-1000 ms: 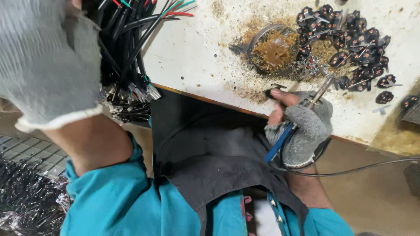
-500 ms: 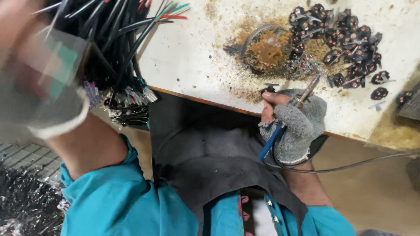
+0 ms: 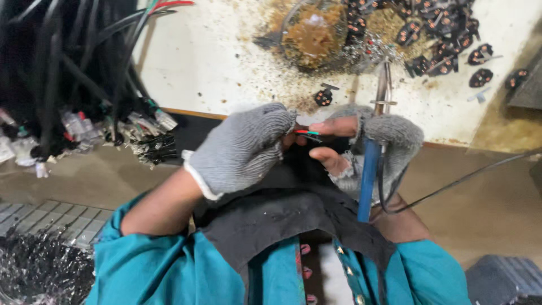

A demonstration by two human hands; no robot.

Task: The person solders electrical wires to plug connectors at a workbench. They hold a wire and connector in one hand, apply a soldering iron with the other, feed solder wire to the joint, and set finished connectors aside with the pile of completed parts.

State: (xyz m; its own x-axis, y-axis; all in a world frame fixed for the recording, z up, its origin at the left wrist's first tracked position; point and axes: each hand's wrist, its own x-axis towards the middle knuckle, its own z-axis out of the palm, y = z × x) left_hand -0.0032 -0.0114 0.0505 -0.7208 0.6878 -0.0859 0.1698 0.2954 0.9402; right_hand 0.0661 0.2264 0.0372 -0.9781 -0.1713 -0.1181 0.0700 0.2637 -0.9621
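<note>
The thin red and green wires [image 3: 307, 134] lie flat, running left to right between the two hands, just in front of the counter [image 3: 226, 62] edge. The left hand [image 3: 243, 148], in a gray glove, is closed around their left end. The right hand [image 3: 367, 149] pinches their right end with bare fingertips and also grips a blue-handled soldering iron [image 3: 371, 164], which stands nearly straight up with its metal tip over the counter. A moment ago the left hand was up high by the bundle of black cables [image 3: 73, 73]; it has come down to meet the right hand. The wires' left end is hidden inside the glove. The small black parts [image 3: 446, 34] up top are blurry.
</note>
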